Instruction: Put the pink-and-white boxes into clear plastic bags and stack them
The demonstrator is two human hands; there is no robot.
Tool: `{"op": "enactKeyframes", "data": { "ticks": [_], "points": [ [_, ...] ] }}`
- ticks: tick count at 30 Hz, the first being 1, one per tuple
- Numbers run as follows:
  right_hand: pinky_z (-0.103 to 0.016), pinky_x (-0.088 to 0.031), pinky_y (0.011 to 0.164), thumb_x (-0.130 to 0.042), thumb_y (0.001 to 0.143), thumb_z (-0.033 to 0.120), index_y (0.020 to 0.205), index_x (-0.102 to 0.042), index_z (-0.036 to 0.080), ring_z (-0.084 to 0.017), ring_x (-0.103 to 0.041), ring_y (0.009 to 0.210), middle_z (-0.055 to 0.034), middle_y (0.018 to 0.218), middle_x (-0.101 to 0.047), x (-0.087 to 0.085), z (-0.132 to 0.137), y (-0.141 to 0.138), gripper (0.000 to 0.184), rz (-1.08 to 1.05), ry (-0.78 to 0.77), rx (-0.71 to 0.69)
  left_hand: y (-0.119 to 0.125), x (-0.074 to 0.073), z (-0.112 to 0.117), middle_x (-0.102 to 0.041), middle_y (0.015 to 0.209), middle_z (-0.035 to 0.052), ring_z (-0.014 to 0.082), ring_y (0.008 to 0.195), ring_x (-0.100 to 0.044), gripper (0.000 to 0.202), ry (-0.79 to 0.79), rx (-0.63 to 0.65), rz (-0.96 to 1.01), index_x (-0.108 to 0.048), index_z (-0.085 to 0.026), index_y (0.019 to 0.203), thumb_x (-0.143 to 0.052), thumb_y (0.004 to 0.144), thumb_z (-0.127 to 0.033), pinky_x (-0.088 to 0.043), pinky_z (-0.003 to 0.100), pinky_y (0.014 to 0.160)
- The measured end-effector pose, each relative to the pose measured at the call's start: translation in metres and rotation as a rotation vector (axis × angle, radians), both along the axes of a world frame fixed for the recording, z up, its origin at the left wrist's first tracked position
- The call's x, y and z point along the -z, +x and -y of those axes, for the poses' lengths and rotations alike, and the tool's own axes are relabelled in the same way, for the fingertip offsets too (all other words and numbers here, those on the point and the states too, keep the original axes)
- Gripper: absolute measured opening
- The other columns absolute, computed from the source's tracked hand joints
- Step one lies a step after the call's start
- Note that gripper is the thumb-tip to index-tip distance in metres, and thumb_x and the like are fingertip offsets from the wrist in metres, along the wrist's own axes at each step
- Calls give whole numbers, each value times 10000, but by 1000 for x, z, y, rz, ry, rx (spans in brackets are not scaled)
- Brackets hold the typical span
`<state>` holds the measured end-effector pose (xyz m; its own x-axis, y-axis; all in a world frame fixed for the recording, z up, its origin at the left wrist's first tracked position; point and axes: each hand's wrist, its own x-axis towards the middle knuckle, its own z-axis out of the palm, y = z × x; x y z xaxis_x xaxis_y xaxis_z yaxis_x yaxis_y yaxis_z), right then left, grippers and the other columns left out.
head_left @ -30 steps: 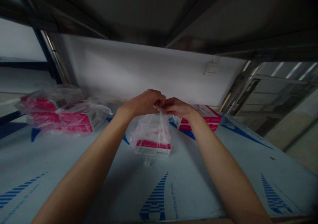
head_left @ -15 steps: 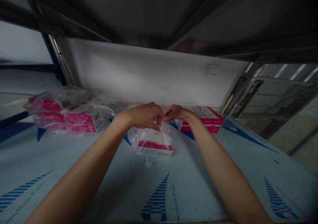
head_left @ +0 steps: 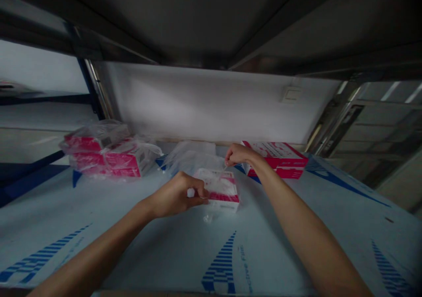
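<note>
Left hand (head_left: 184,196) dropped to front-left corner of pink-and-white carton (head_left: 222,196), mid-table (head_left: 158,253); fingers curled, I can't tell on what. Right hand (head_left: 235,155) seemingly pinches plastic bag (head_left: 191,156) behind; hard tug could tear it.

The box (head_left: 224,196) looked like smooth card; the bags (head_left: 194,154) were thin, see-through, crinkled plastic. The table (head_left: 158,253) had a smooth plastic film (more matt than glossy), the shelf (head_left: 211,24) was dark metal, and the wall (head_left: 198,103) matt.
</note>
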<state>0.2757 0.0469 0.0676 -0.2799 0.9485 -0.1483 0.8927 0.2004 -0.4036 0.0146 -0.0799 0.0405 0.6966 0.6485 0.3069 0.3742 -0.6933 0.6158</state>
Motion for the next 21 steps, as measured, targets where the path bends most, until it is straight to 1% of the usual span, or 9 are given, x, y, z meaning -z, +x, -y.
{"op": "enactKeyframes", "data": {
  "ticks": [4,6,9,12,14,15,17,19,21],
  "points": [
    [-265,-464,597,-628,628,48,637,-736,163,-169,-634,627,-23,621,-690,-2,4,-3,158,57,38,-27,-2,1,-7,-766,842,27,144,778,-704,165,-109,20,71,-708,-161,792,-737,855,-312,-514,244,710],
    [-264,-495,674,-652,675,61,765,-774,172,-184,-680,738,-47,765,-751,-6,11,-5,188,68,40,-73,-5,-2,-7,-755,839,19,138,777,-695,147,-102,64,66,-705,-165,815,-716,869,-301,-517,245,719],
    [-292,-513,855,-654,841,233,1098,-755,196,-220,-694,986,-95,1109,-759,-16,30,-9,279,42,87,-160,-16,-5,-4,-740,875,19,134,808,-685,129,13,64,70,-700,-176,908,-645,918,-293,-523,256,761],
    [-348,-470,1006,-531,955,497,1347,-625,202,-262,-634,1178,-133,1351,-649,-23,60,-20,499,-25,141,-262,-36,0,-2,-722,907,33,152,835,-671,144,252,-48,7,-683,-186,977,-570,956,-272,-512,286,780],
    [-367,-478,1004,-640,858,595,1459,-517,225,-298,-619,1207,-143,1401,-608,-22,80,-30,717,8,116,-333,-53,8,-3,-704,877,44,171,815,-660,169,416,-107,-110,-676,-184,972,-524,972,-258,-501,307,757],
    [-370,-480,1004,-728,777,591,1496,-467,238,-312,-605,1227,-140,1418,-594,-20,89,-35,842,38,116,-389,-62,12,-5,-694,859,50,179,807,-656,184,484,-126,-173,-674,-181,955,-506,978,-252,-498,312,745],
    [-402,-468,1025,-826,653,544,1538,-396,263,-342,-570,1268,-137,1433,-577,-13,102,-43,1023,99,164,-444,-81,19,-8,-685,845,60,187,807,-652,204,592,-156,-263,-668,-177,924,-482,982,-237,-499,312,738],
    [-450,-478,999,-858,581,492,1564,-342,248,-375,-590,1221,-167,1373,-611,-7,108,-48,1136,155,211,-421,-101,24,-11,-685,853,68,189,811,-648,202,680,-196,-299,-659,-176,920,-471,981,-217,-505,312,747],
    [-467,-492,953,-876,521,439,1576,-311,239,-390,-614,1155,-183,1314,-634,-8,109,-54,1214,203,233,-437,-122,26,-14,-691,899,77,195,839,-643,182,758,-283,-279,-652,-174,956,-472,974,-195,-513,326,785]
  ]
}}
